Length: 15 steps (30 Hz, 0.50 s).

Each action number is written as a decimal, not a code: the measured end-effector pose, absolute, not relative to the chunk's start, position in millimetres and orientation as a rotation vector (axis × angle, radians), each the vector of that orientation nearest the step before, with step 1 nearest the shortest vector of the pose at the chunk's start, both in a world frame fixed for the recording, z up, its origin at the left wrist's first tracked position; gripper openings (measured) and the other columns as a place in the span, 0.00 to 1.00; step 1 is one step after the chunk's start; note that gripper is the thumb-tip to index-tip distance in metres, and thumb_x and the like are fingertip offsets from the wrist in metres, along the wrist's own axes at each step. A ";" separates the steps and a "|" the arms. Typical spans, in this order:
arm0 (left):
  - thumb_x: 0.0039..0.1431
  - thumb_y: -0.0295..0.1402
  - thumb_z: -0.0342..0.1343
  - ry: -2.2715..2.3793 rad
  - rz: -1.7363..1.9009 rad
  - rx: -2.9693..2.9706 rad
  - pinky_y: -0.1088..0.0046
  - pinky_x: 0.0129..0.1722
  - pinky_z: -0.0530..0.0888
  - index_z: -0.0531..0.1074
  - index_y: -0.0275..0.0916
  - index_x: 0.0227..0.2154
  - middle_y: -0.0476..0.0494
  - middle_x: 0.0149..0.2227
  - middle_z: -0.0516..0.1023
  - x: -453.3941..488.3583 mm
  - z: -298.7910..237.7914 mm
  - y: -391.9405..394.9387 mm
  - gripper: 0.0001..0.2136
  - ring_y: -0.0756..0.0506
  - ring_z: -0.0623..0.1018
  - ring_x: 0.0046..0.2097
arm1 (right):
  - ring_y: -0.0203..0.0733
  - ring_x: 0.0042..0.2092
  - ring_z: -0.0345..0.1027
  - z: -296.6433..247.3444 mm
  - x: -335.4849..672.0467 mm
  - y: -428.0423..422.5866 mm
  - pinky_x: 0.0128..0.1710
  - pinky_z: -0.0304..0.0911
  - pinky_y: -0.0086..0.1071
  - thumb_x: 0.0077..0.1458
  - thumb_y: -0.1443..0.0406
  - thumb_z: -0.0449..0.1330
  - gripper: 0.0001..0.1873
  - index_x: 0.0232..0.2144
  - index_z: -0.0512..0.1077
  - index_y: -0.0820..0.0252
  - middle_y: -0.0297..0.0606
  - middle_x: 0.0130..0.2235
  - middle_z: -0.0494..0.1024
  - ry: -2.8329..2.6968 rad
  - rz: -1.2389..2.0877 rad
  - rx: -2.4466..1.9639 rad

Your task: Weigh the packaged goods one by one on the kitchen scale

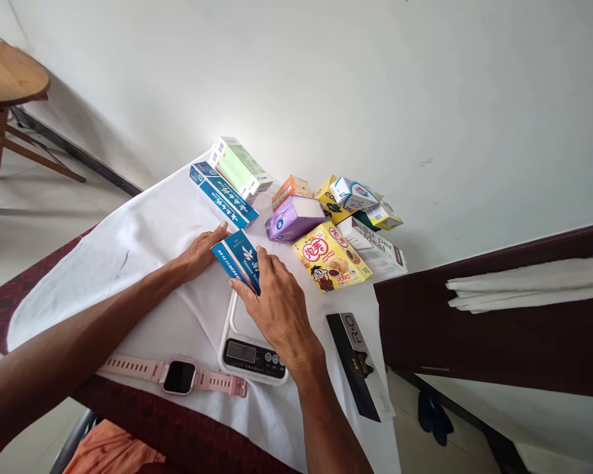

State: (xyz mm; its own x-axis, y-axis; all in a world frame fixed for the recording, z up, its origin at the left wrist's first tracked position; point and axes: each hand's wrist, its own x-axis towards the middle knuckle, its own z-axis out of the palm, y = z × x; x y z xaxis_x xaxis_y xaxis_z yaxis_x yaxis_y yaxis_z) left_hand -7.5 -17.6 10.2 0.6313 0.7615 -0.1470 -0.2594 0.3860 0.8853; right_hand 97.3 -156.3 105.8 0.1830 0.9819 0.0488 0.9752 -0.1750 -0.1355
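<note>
The right hand (279, 303) grasps a blue box (238, 262), thumb on its near edge and fingers on the opposite edge, a hold that seems meant to keep much of the printed face uncovered. That box is tilted over the far end of a white scale (255, 370), whose display faces the person, presumably for easy reading. The left hand (197, 255) is at the box's left edge with thumb raised; its fingers are partly hidden, so I cannot tell whether they grip. Nearer the body, a pink watch (179, 376) lies with its strap spread, probably so it stays flat; a black-and-grey box (358, 368) lies to the right. The other boxes are grouped toward the wall (425, 99), likely to keep them out of the arms' way. Counted: one held box, one scale, one watch, one black-and-grey box, at least seven cartons in the far-right cluster, including a purple box (296, 220); farther left, blue packaging (225, 196), one box or two, beside at least one green-and-white box (242, 168).
</note>
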 end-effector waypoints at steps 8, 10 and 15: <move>0.61 0.60 0.54 0.629 0.599 0.754 0.69 0.43 0.77 0.81 0.34 0.36 0.36 0.40 0.83 -6.8 17.1 -8.0 0.29 0.41 0.81 0.43 | 0.57 0.54 0.73 95.2 96.4 -157.6 0.53 0.68 0.48 0.59 0.55 0.68 0.35 0.62 0.65 0.67 0.54 0.54 0.76 -1.910 0.148 -2.336; 0.61 0.60 0.54 0.608 0.596 0.765 0.68 0.44 0.78 0.81 0.34 0.36 0.36 0.41 0.83 -7.1 16.0 -7.5 0.30 0.41 0.81 0.44 | 0.57 0.55 0.72 94.5 97.8 -158.0 0.53 0.68 0.49 0.59 0.55 0.68 0.37 0.63 0.63 0.67 0.54 0.55 0.75 -1.905 0.156 -2.302; 0.60 0.62 0.54 0.587 0.593 0.778 0.69 0.41 0.78 0.81 0.35 0.36 0.36 0.41 0.83 -6.7 10.8 -6.3 0.31 0.42 0.82 0.42 | 0.59 0.59 0.69 96.6 110.2 -178.0 0.56 0.68 0.52 0.55 0.55 0.70 0.43 0.66 0.58 0.63 0.53 0.58 0.73 -1.864 0.202 -2.323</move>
State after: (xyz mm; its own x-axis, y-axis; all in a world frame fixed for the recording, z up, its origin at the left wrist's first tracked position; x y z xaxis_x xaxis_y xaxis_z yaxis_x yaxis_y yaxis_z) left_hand -6.7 -6.3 10.8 0.6879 0.6774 -0.2607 -0.2681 0.5709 0.7760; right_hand 110.2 -178.0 96.6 0.2158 0.9764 -0.0071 0.9554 -0.2126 -0.2052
